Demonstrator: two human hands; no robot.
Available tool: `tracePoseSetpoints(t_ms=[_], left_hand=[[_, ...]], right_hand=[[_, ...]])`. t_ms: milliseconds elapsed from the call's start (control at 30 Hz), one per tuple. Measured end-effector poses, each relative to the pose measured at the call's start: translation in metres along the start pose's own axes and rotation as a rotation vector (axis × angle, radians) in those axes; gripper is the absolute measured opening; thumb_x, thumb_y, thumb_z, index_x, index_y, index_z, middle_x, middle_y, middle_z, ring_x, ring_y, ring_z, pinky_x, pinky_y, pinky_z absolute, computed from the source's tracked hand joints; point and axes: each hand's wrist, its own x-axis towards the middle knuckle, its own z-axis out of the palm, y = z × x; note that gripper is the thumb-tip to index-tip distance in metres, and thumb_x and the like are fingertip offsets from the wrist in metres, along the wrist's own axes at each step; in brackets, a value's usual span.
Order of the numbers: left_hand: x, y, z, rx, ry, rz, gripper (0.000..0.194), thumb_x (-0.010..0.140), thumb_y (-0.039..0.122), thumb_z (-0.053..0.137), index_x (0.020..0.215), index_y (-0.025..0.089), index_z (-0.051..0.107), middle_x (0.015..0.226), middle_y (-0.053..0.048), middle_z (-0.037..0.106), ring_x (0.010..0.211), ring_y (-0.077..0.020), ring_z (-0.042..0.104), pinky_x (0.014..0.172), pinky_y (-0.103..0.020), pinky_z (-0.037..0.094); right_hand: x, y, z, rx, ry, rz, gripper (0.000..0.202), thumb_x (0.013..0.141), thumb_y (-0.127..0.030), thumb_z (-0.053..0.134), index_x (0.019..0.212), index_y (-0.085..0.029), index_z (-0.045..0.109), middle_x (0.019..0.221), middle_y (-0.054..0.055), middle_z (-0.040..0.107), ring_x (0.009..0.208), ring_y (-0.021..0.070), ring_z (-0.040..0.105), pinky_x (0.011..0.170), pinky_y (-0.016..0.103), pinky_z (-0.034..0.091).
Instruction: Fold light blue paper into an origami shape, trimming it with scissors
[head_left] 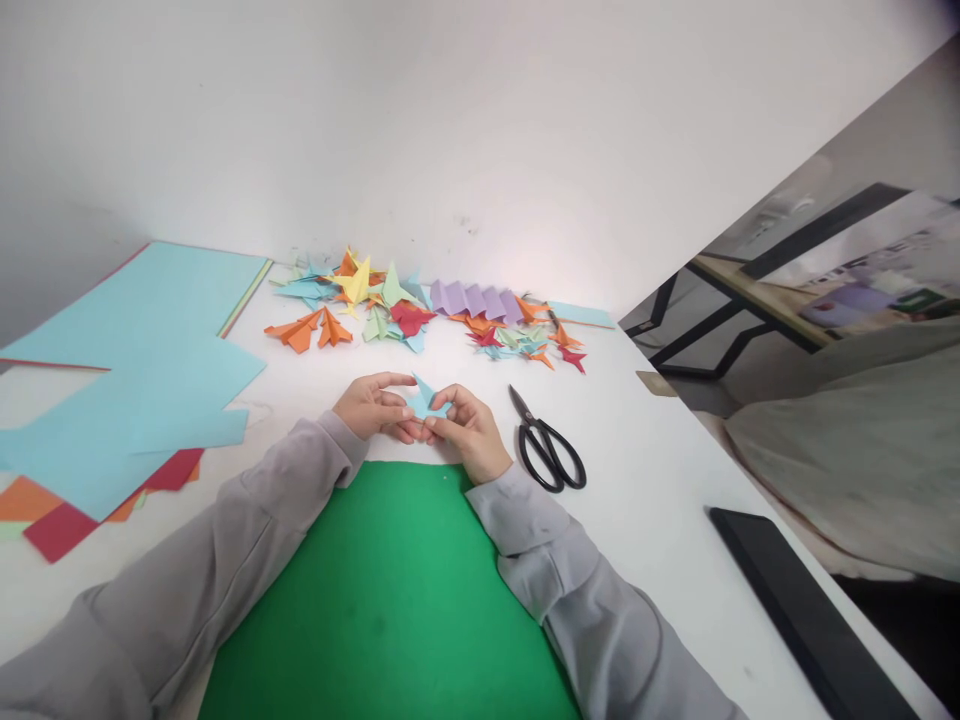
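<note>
blue piece (427, 404) found at clock centre, gripped in both hands, just past the far edge of the mat (375, 590). hazard, in my judgement: the paper could tear or crease off line if my fingers pull unevenly, and its spike could bend if pressed sideways. condition: light blue, small, folded, spike pointing up towards eleven, a wider part below; my fingers cover much of it, so i cannot tell its full form. my left hand (377, 408), at nine, pinches it; my right hand (472, 430), at four, likewise, thumb to finger. on the table (637, 480): mat at six; scissors (531, 421) between three and four, near my right wrist, apart; stars (360, 283) at eleven; purple strip (476, 302) at one; overlapping sheets (172, 380) at nine.
</note>
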Motion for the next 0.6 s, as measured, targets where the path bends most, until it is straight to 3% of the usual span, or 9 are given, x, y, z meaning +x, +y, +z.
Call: tracePoseSetpoints(t_ms=[200,600], left_hand=[[0.0007,0.0041,0.0049,0.003,0.059,-0.024,0.027,0.064,0.013,0.064,0.085,0.012,0.046,0.045,0.0,0.06,0.045,-0.0172,0.062,0.047,-0.028,0.051],[-0.0009,0.0012,0.0056,0.049,0.014,0.068,0.03,0.062,0.022,0.063,0.086,0.015,0.046,0.045,0.001,0.059,0.047,-0.0183,0.062,0.047,-0.029,0.051]], right_hand=[[-0.0003,0.0,-0.0013,0.022,0.024,-0.014,0.012,0.065,-0.017,0.057,0.076,-0.02,0.054,0.05,-0.005,0.063,0.043,0.0093,0.054,0.045,0.02,0.038],[0.0014,-0.0004,0.0005,-0.031,0.071,0.004,0.018,0.063,-0.016,0.053,0.079,-0.018,0.061,0.047,-0.004,0.061,0.042,0.0104,0.051,0.045,0.022,0.039]])
